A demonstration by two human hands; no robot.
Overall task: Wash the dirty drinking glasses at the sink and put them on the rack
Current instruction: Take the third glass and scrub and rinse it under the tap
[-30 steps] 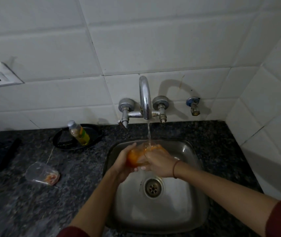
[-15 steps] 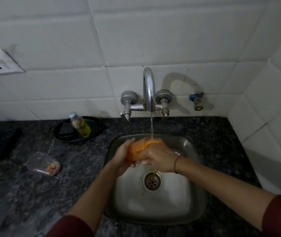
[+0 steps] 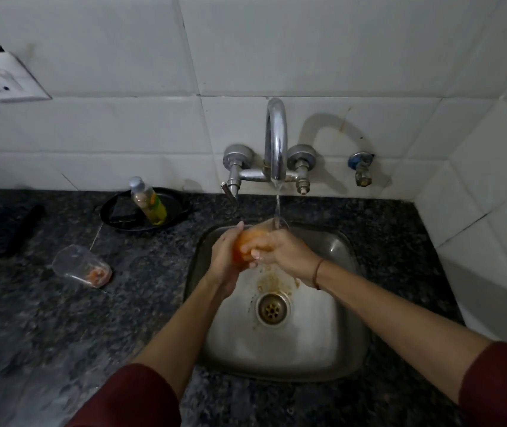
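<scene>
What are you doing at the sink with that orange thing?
A person is washing a drinking glass with orange residue in it. Both hands hold it over the sink: the left hand cups it, the right hand wraps over it. Water from the tap runs onto it, and brownish bits lie near the drain. Another dirty glass lies on its side on the counter, unwashed.

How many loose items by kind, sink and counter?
Drinking glasses: 2, one orange-stained in both hands, one lying on the counter
Bottles: 1, soap bottle
Dishes: 1, black dish under the bottle
Total: 4
A dark object at far left is unclear, so not counted.
</scene>
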